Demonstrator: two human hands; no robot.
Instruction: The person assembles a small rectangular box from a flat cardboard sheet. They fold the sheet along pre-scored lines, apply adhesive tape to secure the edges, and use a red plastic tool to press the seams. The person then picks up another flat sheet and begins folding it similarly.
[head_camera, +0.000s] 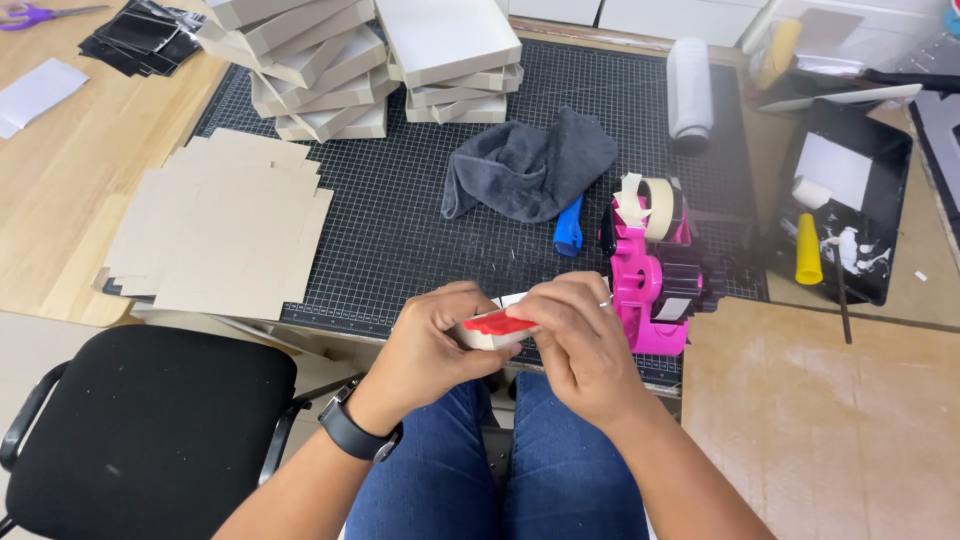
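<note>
A: What does the work lie on?

B: A wooden table (70, 190) under a black gridded cutting mat (400, 240), with a bare floor to its right.

A: And the hands?

B: Left hand (432, 345) and right hand (580, 345) both close their fingers on a small red-and-white piece (495, 328), held over the lap just left of the pink tape dispenser (650, 290). I'd keep the grip near its edges.

A: Around the dispenser?

B: A blue tool (568, 228) and a grey cloth (530, 165) up-left of it, flat cardboard blanks (225, 225) far left.

The small box (495, 328) is red and white. The tape dispenser (652, 285) is magenta and black, the cloth (530, 165) dark grey. The cutting mat (420, 230) is black with a white grid.
</note>
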